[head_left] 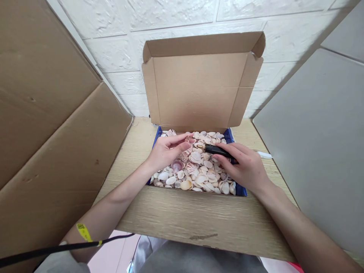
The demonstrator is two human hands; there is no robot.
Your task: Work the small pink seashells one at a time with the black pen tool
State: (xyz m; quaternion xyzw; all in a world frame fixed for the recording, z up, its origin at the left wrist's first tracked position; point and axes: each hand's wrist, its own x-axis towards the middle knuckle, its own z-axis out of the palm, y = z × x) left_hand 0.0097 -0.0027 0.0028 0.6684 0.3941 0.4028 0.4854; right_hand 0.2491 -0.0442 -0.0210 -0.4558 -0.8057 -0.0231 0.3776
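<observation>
My left hand [169,151] pinches a small brownish shell [187,139] between thumb and fingertips, above the left part of the box. In my right hand [246,163] is a slim black handheld tool [217,150] with a brass-coloured tip, like a mini drill; its exact kind is unclear. The tip points left, close to the shell. Below both hands, many seashells [201,178] fill a cardboard box with blue inner sides [241,190]. They are mostly white and cream, some ribbed or purplish.
The box's brown lid [199,89] stands raised against the white brick wall [113,53]. A cardboard panel [71,144] bounds the wooden table [170,216] at left, a grey panel [313,125] at right. A small white object [264,154] lies beyond my right hand. A black cable [57,249] crosses the lower left.
</observation>
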